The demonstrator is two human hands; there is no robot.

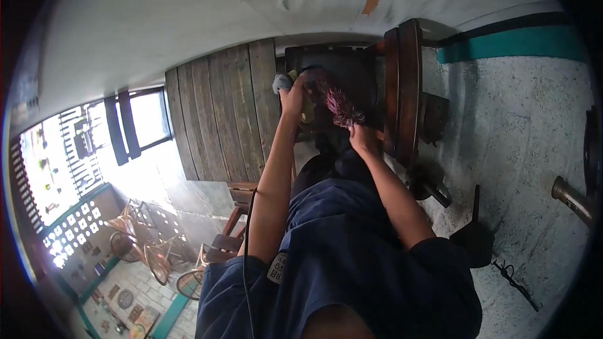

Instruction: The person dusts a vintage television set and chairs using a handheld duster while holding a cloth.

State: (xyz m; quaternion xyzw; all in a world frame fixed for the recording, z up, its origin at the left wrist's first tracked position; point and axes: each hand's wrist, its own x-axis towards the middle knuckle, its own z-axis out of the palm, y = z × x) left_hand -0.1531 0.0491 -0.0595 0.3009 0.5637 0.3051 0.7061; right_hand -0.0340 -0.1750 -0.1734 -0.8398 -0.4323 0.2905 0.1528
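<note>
A bushy pink-red bunch with bristly or feathery strands (339,104) stretches between my hands over a dark chair seat (364,85). My right hand (363,139) pinches its lower end, where the strands turn greyish. At the upper end, my left hand (293,95) is closed round the bunch, its fingertips partly hidden. Just left of that hand is a rounded grey thing (282,83), its kind unclear. A yellowish soft-looking piece (308,113) shows beside my left wrist, near the seat's edge.
A wooden plank table (217,113) stands on the left. The chair's dark wooden back (403,88) rises on the right. A long-handled dark dustpan (474,242) is on the grey floor. Wicker chairs (157,260) stand at lower left, by a bright window (151,119).
</note>
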